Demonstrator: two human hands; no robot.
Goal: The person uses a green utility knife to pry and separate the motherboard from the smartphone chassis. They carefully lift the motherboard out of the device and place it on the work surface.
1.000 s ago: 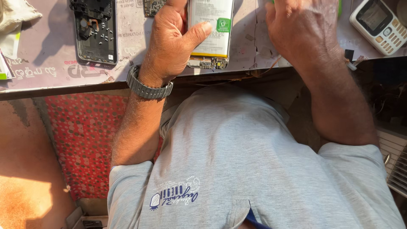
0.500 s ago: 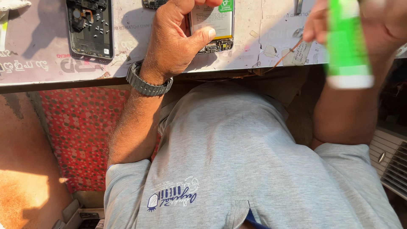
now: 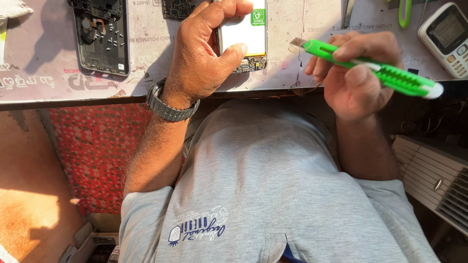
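— On the worktop's (image 3: 292,73) near edge, what's the left hand (image 3: 202,53) doing?

— It grips the opened phone (image 3: 242,36), fingers curled over the top, thumb pressed on the pale battery face. The phone lies flat on the mat, its bare circuit end towards the body.

— And the right hand (image 3: 356,73)?

— Closed round a green cutter (image 3: 370,65), thumb on the slider, a short blade showing at the left tip. A second ago that hand lay empty on the worktop; half a second ago it was lifting the cutter, blurred. Now the cutter is steady, the blade pointing at the phone, near its right edge but not touching.

— So the tool's been fetched?

— I'd judge so; the blade is aimed, no cut begun.

— Anything else about?

— A black phone back (image 3: 100,36) with loose screws lies well left; a small keypad handset (image 3: 446,39) sits far right.
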